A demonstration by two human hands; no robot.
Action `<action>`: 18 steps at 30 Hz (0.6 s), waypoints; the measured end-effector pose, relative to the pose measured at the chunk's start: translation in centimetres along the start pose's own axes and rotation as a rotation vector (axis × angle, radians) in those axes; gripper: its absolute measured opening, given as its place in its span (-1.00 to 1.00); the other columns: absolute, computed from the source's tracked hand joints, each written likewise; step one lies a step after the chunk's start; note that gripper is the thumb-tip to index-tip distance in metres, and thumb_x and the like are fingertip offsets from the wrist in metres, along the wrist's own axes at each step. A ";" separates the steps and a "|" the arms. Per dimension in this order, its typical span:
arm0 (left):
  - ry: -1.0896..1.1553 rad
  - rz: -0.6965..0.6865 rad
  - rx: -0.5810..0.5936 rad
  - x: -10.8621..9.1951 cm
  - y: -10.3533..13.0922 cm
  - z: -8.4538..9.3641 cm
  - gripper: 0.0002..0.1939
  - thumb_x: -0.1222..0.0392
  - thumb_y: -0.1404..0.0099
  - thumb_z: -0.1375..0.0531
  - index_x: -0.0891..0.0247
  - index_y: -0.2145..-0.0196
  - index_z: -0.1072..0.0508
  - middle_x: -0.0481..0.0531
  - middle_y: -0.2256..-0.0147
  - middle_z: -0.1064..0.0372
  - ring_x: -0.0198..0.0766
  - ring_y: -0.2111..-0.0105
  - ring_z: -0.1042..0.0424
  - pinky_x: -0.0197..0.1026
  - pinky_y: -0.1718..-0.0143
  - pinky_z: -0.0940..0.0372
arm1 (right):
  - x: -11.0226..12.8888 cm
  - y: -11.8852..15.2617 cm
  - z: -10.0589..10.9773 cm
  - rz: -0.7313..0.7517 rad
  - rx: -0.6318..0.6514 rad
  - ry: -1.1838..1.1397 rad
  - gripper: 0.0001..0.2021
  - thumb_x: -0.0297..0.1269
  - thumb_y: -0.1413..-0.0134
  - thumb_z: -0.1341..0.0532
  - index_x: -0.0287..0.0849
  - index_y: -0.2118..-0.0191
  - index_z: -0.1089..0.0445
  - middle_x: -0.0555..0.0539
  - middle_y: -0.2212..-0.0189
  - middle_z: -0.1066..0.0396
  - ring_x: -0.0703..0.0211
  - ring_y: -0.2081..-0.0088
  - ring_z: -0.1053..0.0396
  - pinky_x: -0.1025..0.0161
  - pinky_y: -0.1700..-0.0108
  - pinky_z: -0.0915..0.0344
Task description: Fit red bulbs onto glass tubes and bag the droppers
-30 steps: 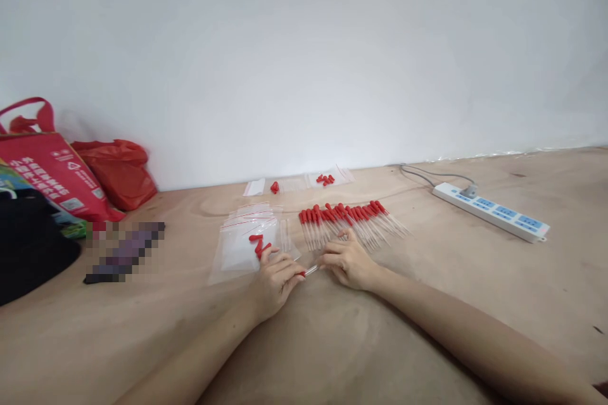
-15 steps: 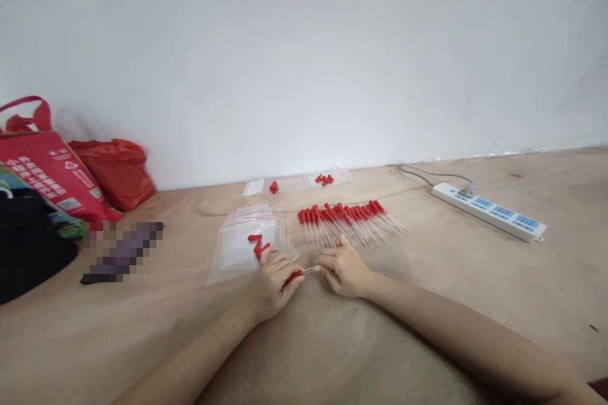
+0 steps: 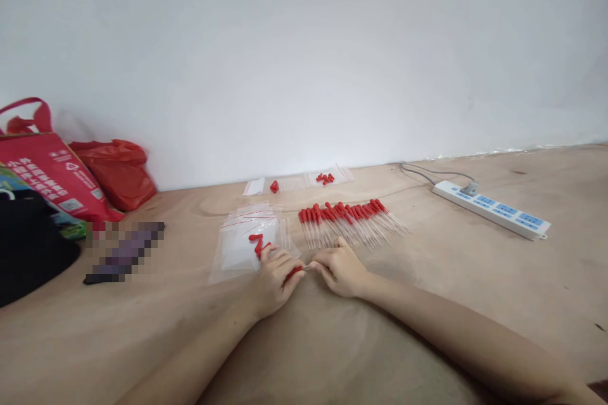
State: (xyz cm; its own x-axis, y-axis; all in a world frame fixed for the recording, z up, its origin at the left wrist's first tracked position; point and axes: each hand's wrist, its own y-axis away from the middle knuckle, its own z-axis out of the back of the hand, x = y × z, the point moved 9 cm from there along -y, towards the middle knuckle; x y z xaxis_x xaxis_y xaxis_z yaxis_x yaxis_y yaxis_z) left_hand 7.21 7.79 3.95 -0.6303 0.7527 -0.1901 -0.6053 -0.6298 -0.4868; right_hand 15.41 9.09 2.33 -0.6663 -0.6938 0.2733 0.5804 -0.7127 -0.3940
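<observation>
Between finger and thumb, my left hand (image 3: 276,278) grips a red rubber bulb (image 3: 294,271). My right hand (image 3: 342,269) is closed on the thin clear dropper tube (image 3: 306,267), whose end meets the bulb; how deep it sits is hidden by the fingers. Just beyond my left hand, loose red bulbs (image 3: 257,242) lie on clear zip bags (image 3: 237,253), with a few bare tubes (image 3: 285,233) beside them. Past my right hand is a row of droppers (image 3: 349,218), red bulbs on clear tubes, their tips pointing toward me.
By the wall are more bulbs (image 3: 325,178), clear tubes (image 3: 293,184) and bags. A white power strip (image 3: 491,207) with a plugged-in cable lies right. At left stand a red printed bag (image 3: 57,174), a red plastic bag (image 3: 116,171) and a black item (image 3: 33,247), near a blurred-out object (image 3: 126,253).
My right hand has shifted slightly left, toward my left hand, and less of the tube shows between them. My left hand keeps its hold on the bulb.
</observation>
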 end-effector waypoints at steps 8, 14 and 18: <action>0.030 0.007 -0.125 1.0 0.4 1.1 -0.85 0.19 -0.26 -0.03 0.18 0.36 -0.38 -0.08 0.45 -0.43 -0.29 0.40 -0.36 -0.05 0.04 0.10 | -0.6 0.2 0.7 0.065 0.018 -0.108 -0.77 -0.22 -0.17 0.02 -0.13 0.30 -0.35 0.01 0.39 -0.46 0.29 0.40 -0.32 0.28 0.30 0.10; 0.028 0.037 -0.140 0.8 0.6 1.2 -0.82 0.18 -0.26 0.00 0.20 0.41 -0.37 -0.06 0.50 -0.42 -0.29 0.44 -0.34 -0.05 0.03 0.07 | 0.7 0.7 1.5 0.170 -0.102 0.066 -0.75 -0.28 -0.14 0.03 -0.18 0.38 -0.36 -0.02 0.52 -0.40 0.28 0.47 -0.25 0.24 0.33 0.15; 0.048 0.045 -0.131 0.4 0.7 1.1 -0.82 0.19 -0.25 0.00 0.21 0.43 -0.36 -0.07 0.53 -0.40 -0.31 0.46 -0.34 -0.04 0.02 0.08 | 1.0 0.8 0.8 0.174 -0.114 0.058 -0.71 -0.31 -0.15 0.07 -0.20 0.45 -0.33 0.00 0.58 -0.35 0.33 0.55 -0.17 0.25 0.34 0.17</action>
State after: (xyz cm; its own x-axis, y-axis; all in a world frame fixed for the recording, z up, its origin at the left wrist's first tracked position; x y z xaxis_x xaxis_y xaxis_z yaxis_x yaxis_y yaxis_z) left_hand 5.99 7.41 4.46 -0.6297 0.7343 -0.2536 -0.5061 -0.6354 -0.5831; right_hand 15.57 7.76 3.05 -0.5882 -0.7960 0.1428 0.6347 -0.5638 -0.5285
